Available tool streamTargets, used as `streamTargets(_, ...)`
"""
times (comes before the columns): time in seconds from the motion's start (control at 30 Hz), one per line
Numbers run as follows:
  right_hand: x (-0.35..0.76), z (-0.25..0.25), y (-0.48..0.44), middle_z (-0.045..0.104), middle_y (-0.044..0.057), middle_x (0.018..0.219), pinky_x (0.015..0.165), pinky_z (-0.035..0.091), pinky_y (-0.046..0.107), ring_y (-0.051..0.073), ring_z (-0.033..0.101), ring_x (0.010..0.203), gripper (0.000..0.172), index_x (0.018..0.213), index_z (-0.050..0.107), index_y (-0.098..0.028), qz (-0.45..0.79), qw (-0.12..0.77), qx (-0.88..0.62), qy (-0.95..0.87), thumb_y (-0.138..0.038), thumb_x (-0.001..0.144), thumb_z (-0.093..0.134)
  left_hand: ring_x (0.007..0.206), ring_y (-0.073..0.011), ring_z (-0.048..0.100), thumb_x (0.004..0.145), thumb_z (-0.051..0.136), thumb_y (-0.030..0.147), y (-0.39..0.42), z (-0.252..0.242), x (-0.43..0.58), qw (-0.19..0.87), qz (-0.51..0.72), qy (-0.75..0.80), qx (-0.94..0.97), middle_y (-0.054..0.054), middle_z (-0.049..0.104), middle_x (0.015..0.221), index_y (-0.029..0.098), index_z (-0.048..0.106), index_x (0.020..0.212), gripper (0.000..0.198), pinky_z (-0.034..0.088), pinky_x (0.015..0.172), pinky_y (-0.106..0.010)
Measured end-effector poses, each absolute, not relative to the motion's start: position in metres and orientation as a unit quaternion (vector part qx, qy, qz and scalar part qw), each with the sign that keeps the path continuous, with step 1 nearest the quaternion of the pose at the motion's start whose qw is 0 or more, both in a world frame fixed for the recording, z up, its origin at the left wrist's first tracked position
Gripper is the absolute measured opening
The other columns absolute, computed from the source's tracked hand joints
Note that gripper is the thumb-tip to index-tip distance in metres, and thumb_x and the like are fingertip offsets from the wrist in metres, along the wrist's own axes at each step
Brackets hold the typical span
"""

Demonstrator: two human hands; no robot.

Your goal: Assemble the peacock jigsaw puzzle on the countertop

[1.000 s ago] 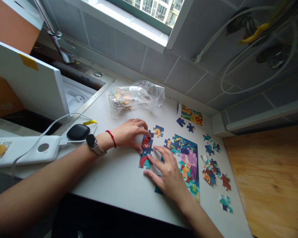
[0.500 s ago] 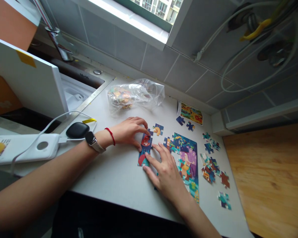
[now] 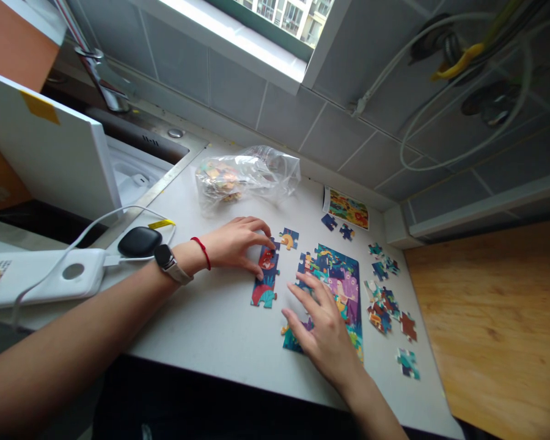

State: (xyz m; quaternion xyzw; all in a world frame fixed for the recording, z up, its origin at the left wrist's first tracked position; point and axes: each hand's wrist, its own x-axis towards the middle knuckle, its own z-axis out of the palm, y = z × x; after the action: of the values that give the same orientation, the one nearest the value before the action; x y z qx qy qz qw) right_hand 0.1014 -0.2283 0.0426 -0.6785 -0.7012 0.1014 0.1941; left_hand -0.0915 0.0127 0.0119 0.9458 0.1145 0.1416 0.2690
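Observation:
My left hand (image 3: 238, 244) rests on the white counter, thumb and fingertips touching the left and top edges of a joined strip of puzzle pieces (image 3: 266, 278) with red and blue artwork. Its fingers are apart. To the right, my right hand (image 3: 318, 315) hovers with spread fingers over the left part of a larger joined puzzle section (image 3: 348, 281), covering some of it. Nothing shows between those fingers. A piece with a yellow shape (image 3: 288, 238) lies just beyond the strip's upper end.
A clear plastic bag of pieces (image 3: 220, 178) lies behind my left hand. Loose pieces (image 3: 385, 305) are scattered at the right, near a picture card (image 3: 347, 209). A white power strip (image 3: 68, 272), cable and black case (image 3: 140, 242) sit at the left.
My right hand has moved right, off the strip of pieces, and its fingers now hang over the larger section. My left hand stays at the strip. The whole view has shifted slightly.

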Motion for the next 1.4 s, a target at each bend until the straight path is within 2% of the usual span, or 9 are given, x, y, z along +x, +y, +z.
streamTargets(0.17,0.157,0.053,-0.264,0.069,0.010,0.136,0.111,0.053,0.057,0.033,0.063,0.130,0.030,0.128,0.073,-0.029,0.085,0.214,-0.740,-0.632,-0.040,0.102,0.064,0.131,-0.0367,0.060,0.076,0.089,0.062,0.010,0.012,-0.092,0.259,0.135,0.113,0.950,-0.012,0.066,0.136,0.029,0.075,0.127,0.062,0.046,0.112,-0.051)
streamTargets(0.3,0.194,0.055,-0.297,0.073,0.009,0.128,0.109,0.054,0.055,0.033,0.067,0.123,0.032,0.126,0.075,-0.031,0.069,0.198,-0.775,-0.596,-0.048,0.101,0.062,0.123,-0.0303,0.065,0.100,0.069,0.046,0.012,0.011,-0.091,0.255,0.150,0.108,0.949,-0.010,0.070,0.130,0.027,0.075,0.124,0.031,0.049,0.109,-0.047)
streamTargets(0.4,0.213,0.052,-0.318,0.075,0.009,0.125,0.107,0.056,0.054,0.033,0.069,0.119,0.033,0.122,0.075,-0.031,0.050,0.187,-0.790,-0.582,-0.050,0.101,0.061,0.112,-0.0261,0.068,0.108,0.054,0.038,0.015,0.011,-0.090,0.264,0.170,0.116,0.942,-0.011,0.073,0.123,0.023,0.075,0.122,0.029,0.052,0.102,-0.041)
streamTargets(0.6,0.245,0.039,-0.352,0.075,0.007,0.124,0.103,0.057,0.050,0.031,0.071,0.116,0.035,0.124,0.075,-0.031,-0.006,0.150,-0.793,-0.591,-0.052,0.102,0.057,0.104,-0.0251,0.069,0.107,0.055,0.042,0.016,0.009,-0.086,0.273,0.217,0.133,0.928,-0.012,0.075,0.114,0.019,0.076,0.114,0.032,0.054,0.095,-0.039)
streamTargets(0.73,0.271,0.027,-0.377,0.069,0.013,0.133,0.102,0.057,0.054,0.036,0.068,0.121,0.053,0.128,0.073,-0.025,-0.052,0.097,-0.811,-0.574,-0.065,0.100,0.053,0.101,-0.0235,0.069,0.108,0.055,0.041,0.016,0.008,-0.084,0.279,0.237,0.136,0.921,-0.011,0.076,0.108,0.018,0.076,0.109,0.031,0.054,0.092,-0.037)
streamTargets(0.87,0.289,0.019,-0.394,0.063,0.017,0.142,0.104,0.056,0.059,0.041,0.064,0.128,0.065,0.136,0.068,-0.020,-0.023,0.056,-0.848,-0.527,-0.069,0.096,0.052,0.097,-0.0224,0.070,0.107,0.055,0.040,0.017,0.005,-0.082,0.283,0.262,0.139,0.912,-0.009,0.077,0.102,0.019,0.077,0.104,0.030,0.054,0.090,-0.037)
streamTargets(1.1,0.292,0.030,-0.389,0.063,0.014,0.144,0.117,0.050,0.052,0.035,0.063,0.134,0.056,0.136,0.068,-0.023,0.063,0.089,-0.875,-0.471,-0.057,0.092,0.064,0.097,-0.0219,0.071,0.106,0.056,0.044,0.015,0.004,-0.081,0.283,0.283,0.142,0.906,-0.008,0.077,0.104,0.021,0.077,0.105,0.031,0.057,0.090,-0.037)
streamTargets(1.3,0.287,0.048,-0.376,0.065,0.013,0.141,0.115,0.051,0.050,0.033,0.063,0.133,0.047,0.133,0.070,-0.024,0.063,0.123,-0.868,-0.477,-0.048,0.093,0.066,0.111,-0.0245,0.069,0.108,0.053,0.045,-0.019,0.016,-0.103,0.240,0.232,0.130,0.934,-0.006,0.073,0.122,0.025,0.074,0.120,0.031,0.057,0.098,-0.040)
streamTargets(1.4,0.275,0.054,-0.362,0.068,0.011,0.137,0.111,0.054,0.046,0.031,0.066,0.129,0.044,0.133,0.070,-0.026,0.067,0.123,-0.856,-0.497,-0.050,0.095,0.066,0.117,-0.0261,0.069,0.105,0.057,0.052,-0.045,0.014,-0.122,0.196,0.227,0.124,0.946,-0.004,0.070,0.132,0.035,0.071,0.128,0.032,0.059,0.096,-0.039)
